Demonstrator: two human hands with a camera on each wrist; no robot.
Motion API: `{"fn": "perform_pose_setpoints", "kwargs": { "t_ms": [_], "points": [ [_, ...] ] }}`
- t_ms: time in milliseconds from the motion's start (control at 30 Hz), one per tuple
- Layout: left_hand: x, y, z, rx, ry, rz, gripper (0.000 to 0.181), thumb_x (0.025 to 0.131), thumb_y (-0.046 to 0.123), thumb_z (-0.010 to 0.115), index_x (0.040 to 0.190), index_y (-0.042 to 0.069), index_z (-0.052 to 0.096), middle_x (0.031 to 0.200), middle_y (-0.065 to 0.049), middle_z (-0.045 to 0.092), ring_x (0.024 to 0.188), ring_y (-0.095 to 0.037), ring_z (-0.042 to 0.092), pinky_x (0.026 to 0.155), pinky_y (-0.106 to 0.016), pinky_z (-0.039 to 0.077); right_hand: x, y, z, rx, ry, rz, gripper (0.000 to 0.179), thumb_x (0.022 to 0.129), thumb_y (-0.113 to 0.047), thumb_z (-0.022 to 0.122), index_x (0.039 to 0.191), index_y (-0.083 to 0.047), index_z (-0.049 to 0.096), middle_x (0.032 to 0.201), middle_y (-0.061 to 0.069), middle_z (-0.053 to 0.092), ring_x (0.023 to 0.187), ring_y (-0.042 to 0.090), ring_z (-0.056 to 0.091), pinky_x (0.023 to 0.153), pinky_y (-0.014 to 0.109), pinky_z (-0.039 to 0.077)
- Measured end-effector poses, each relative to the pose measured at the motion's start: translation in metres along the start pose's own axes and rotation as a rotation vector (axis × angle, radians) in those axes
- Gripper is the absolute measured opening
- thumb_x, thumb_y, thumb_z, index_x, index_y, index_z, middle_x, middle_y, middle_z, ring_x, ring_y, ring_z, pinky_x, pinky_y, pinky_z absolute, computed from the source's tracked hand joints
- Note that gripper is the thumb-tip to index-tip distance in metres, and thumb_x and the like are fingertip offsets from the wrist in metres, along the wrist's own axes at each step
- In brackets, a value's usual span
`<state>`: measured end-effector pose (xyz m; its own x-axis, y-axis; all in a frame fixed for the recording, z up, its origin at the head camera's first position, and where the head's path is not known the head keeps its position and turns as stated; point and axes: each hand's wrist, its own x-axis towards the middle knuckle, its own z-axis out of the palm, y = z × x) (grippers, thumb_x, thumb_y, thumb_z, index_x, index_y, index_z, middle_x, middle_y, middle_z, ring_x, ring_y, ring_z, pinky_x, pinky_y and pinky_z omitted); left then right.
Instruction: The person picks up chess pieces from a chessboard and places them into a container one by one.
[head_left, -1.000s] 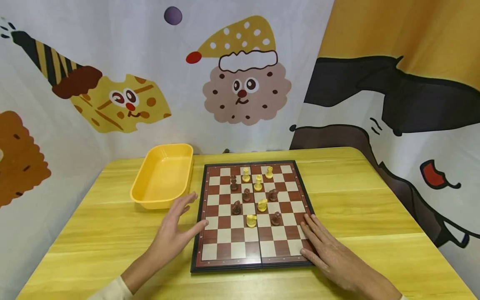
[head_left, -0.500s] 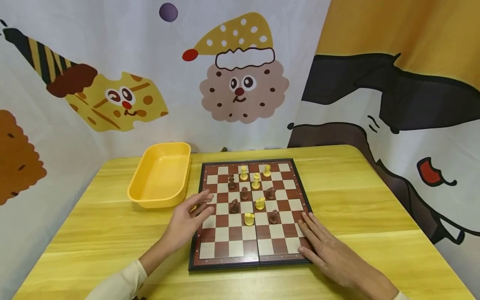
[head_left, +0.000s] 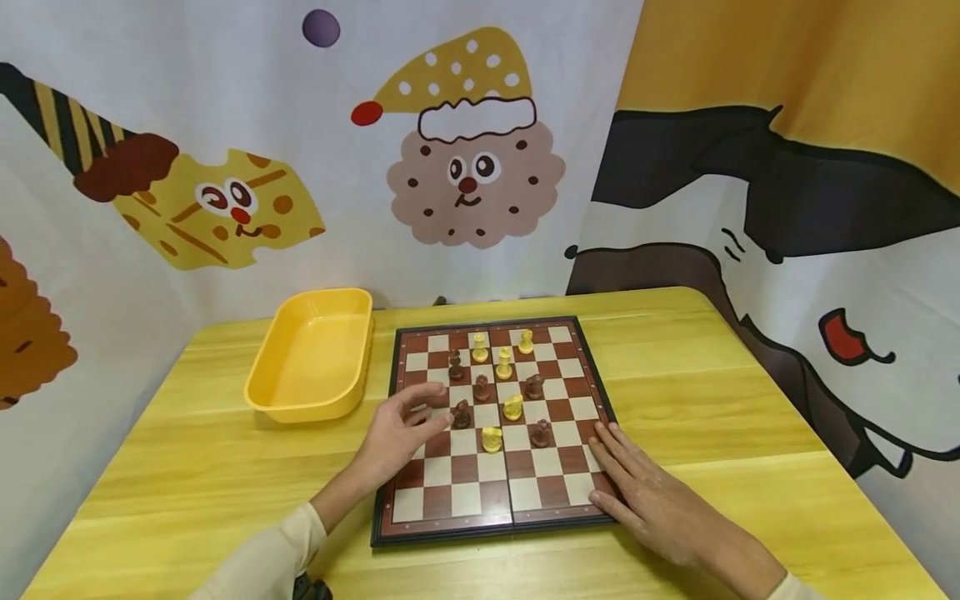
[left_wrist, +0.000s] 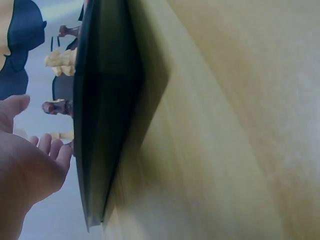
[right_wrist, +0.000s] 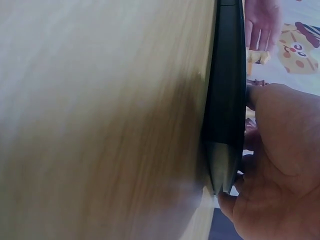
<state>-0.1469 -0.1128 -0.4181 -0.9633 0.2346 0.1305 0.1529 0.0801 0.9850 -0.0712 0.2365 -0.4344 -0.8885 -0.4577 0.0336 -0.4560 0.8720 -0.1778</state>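
A checkered chessboard (head_left: 467, 496) with a black rim lies on the table. My left hand (head_left: 396, 432) hovers over its left side with fingers and thumb spread apart, holding nothing. Its thumb tip is right by a dark brown chess piece (head_left: 461, 415); whether they touch I cannot tell. Around it stand a yellow knight (head_left: 491, 439), another yellow knight (head_left: 513, 407), a brown piece (head_left: 482, 388) and a brown piece (head_left: 541, 433). My right hand (head_left: 660, 504) rests flat on the board's right edge, fingers extended. The right wrist view shows this hand (right_wrist: 280, 150) against the black rim.
A yellow plastic tray (head_left: 258, 379) stands left of the board, near the back of the wooden table (head_left: 750, 400). Farther back on the board are several more chess pieces, among them a yellow one (head_left: 526, 342). A printed curtain (head_left: 337, 150) hangs behind the table.
My left hand has moved right, from beside the board's left edge to over the squares beside the brown piece. My right hand has stayed on the board's edge. The head view has shifted slightly.
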Motion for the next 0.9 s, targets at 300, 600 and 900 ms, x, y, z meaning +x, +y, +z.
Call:
{"fn": "perform_pose_setpoints", "kwargs": {
  "t_ms": [300, 600, 900],
  "points": [
    [0.009, 0.009, 0.005, -0.018, -0.03, -0.046, 0.041, 0.079, 0.003, 0.069, 0.114, -0.011, 0.053, 0.118, -0.024, 0.05, 0.11, -0.039, 0.047, 0.091, -0.037, 0.042, 0.002, -0.003, 0.0, -0.004, -0.016, 0.01, 0.065, 0.094, -0.052, 0.033, 0.143, -0.01, 0.024, 0.151, 0.004, 0.002, 0.136, 0.022, 0.003, 0.103, 0.043, 0.026],
    [0.008, 0.012, 0.012, 0.135, -0.056, -0.027, 0.025, 0.078, 0.002, 0.069, 0.102, -0.005, 0.065, 0.1, -0.018, 0.063, 0.089, -0.03, 0.061, 0.07, -0.025, 0.052, 0.002, -0.006, 0.003, 0.023, -0.007, 0.0, 0.065, 0.094, -0.051, 0.034, 0.142, -0.008, 0.025, 0.151, 0.007, 0.005, 0.135, 0.025, 0.005, 0.102, 0.045, 0.027],
    [0.015, -0.007, 0.014, 0.207, -0.059, -0.004, 0.02, 0.081, 0.01, 0.069, 0.1, 0.004, 0.068, 0.099, -0.006, 0.066, 0.092, -0.019, 0.06, 0.076, -0.027, 0.05, -0.001, -0.005, 0.002, 0.01, -0.02, 0.041, 0.066, 0.093, -0.054, 0.033, 0.143, -0.011, 0.025, 0.151, 0.002, 0.003, 0.136, 0.019, 0.003, 0.105, 0.023, 0.006]
  ]
}}
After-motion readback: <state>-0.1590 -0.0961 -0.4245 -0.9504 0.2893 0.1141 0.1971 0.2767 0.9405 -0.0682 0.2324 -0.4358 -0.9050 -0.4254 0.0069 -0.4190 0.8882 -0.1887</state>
